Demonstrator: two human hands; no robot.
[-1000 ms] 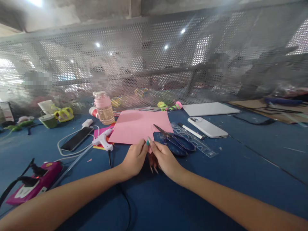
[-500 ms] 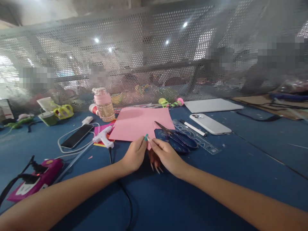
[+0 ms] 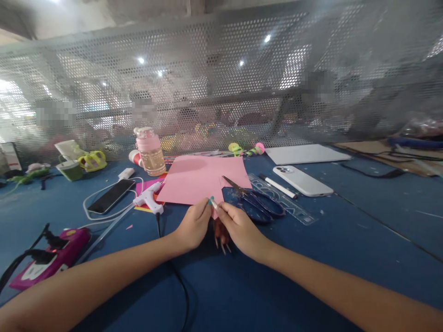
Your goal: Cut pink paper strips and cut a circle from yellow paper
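Note:
Close together over the blue table (image 3: 263, 286), my left hand (image 3: 194, 224) and my right hand (image 3: 244, 226) meet in a pinch at the fingertips. A small piece of pink paper (image 3: 214, 214) shows between them, mostly hidden by the fingers. The tip of my left hand has a teal spot, a painted nail or a small bit; I cannot tell which. Just beyond lies a pink paper sheet (image 3: 194, 177) with a notch cut from its near right corner. Dark-blue-handled scissors (image 3: 256, 199) rest by that notch, their blade tips over the sheet.
Left are a white glue gun (image 3: 149, 199), a black phone (image 3: 112, 197) and a magenta power strip (image 3: 69, 244). Right are a clear stencil ruler (image 3: 287, 205), a marker (image 3: 278, 186) and a white phone (image 3: 303, 180). A pink-topped bottle (image 3: 150, 152) stands behind, before a perforated metal screen (image 3: 207, 87).
My hands keep the same pinch, with only a slight shift of the fingers. The view has tilted a little, so things sit slightly lower. Nothing else has visibly moved.

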